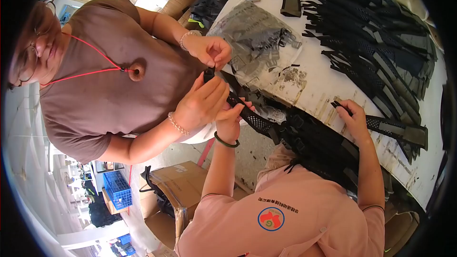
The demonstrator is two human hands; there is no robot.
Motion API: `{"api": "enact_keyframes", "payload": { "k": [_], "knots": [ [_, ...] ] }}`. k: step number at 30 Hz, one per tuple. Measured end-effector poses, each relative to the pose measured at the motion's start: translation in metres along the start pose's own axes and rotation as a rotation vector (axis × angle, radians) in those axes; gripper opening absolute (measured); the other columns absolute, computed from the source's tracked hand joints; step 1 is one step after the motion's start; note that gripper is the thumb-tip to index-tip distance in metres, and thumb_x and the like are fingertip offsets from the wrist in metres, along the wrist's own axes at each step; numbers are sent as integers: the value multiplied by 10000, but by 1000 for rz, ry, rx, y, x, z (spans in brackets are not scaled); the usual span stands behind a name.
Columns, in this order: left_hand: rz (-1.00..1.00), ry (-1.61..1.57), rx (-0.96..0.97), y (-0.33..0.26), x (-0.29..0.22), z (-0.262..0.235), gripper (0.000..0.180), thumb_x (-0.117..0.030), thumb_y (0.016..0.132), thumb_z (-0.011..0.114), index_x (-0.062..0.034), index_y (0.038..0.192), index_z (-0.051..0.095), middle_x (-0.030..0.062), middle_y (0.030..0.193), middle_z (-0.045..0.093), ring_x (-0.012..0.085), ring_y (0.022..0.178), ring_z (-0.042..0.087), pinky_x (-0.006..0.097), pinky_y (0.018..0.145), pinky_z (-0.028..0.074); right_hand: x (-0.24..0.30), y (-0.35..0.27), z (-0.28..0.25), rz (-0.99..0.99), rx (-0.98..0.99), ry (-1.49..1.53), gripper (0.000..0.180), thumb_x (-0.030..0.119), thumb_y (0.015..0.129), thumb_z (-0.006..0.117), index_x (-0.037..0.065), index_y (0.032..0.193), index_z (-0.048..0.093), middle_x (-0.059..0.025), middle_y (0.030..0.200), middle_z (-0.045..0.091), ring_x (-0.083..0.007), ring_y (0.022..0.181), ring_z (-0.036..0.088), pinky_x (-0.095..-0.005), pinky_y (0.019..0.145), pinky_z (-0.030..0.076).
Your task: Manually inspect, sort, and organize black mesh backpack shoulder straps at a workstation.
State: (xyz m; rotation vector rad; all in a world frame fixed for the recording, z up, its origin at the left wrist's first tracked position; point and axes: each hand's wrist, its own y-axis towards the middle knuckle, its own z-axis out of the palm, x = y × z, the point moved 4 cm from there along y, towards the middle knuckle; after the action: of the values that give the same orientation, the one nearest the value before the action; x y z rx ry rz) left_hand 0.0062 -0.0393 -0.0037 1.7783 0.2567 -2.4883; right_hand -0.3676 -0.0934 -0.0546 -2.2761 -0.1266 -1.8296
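Way out left of the left hand there's a blue plastic crate (117, 190), then a cardboard box (183, 183), nearer the hand but still lower down. Just left of that hand, a co-worker's near hand (202, 104) and far hand (208, 50) are pinching a small black piece (208, 74) between them.

The left hand (229, 121) itself is mostly closed, fingers curled on a black mesh strap (259, 123) that slopes down to the right of it. The co-worker's near hand covers part of the grip, so can't tell exactly how the fingers sit.

Up and to the right of the left hand, a clear plastic bag (245, 33) with dark bits inside sits on the white, scuffed worktop (316, 78).

Further right, the right hand (354, 121) is over the worktop, nearly closed, thumb and fingers pinching a thin black strip (336, 104). Beyond that hand, a big pile of black straps (381, 52) spreads out, and another mesh strap (404, 132) lies right beside its wrist.
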Motion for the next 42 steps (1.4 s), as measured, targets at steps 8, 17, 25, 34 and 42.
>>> {"api": "enact_keyframes", "payload": {
  "k": [8, 17, 25, 34, 42],
  "knots": [
    [21, -29, -32, -4, 0, 12, 202, -62, 922, 526, 54, 1087, 528, 152, 951, 638, 245, 876, 641, 316, 782, 525, 2, -3, -1, 3, -15, -7, 107, 89, 834, 628, -9, 859, 594, 11, 703, 529, -67, 650, 451, -220, 604, 385],
    [196, 148, -50, 7, 17, -2, 203, -20, 913, 507, 46, 1103, 536, 156, 1033, 619, 265, 945, 610, 364, 874, 485, 10, 1, -1, -117, -37, -140, 152, 127, 827, 639, -8, 891, 614, -65, 788, 601, -137, 722, 539, -266, 673, 439],
    [619, 705, -192, -33, 44, 56, 154, -39, 857, 580, -2, 1005, 566, 103, 979, 603, 158, 877, 564, 263, 791, 431, 9, 6, -2, 39, 12, -46, 160, 148, 809, 643, 0, 867, 629, -52, 711, 602, -125, 661, 531, -264, 627, 435],
    [412, 1515, -2, 225, 56, 85, 349, -88, 793, 514, -67, 1125, 619, 211, 1035, 633, 381, 980, 594, 446, 848, 474, -2, 16, 10, -12, 4, -176, 218, 266, 756, 628, 63, 826, 664, -88, 678, 623, -194, 643, 594, -338, 611, 462],
    [185, 1428, -160, 225, 62, 107, 290, -274, 792, 659, -29, 944, 627, 132, 886, 630, 304, 802, 598, 409, 713, 480, 23, 37, 24, -271, -196, -362, 172, 251, 781, 609, 86, 808, 649, -106, 805, 625, -314, 789, 594, -415, 714, 464]
  ]
}}
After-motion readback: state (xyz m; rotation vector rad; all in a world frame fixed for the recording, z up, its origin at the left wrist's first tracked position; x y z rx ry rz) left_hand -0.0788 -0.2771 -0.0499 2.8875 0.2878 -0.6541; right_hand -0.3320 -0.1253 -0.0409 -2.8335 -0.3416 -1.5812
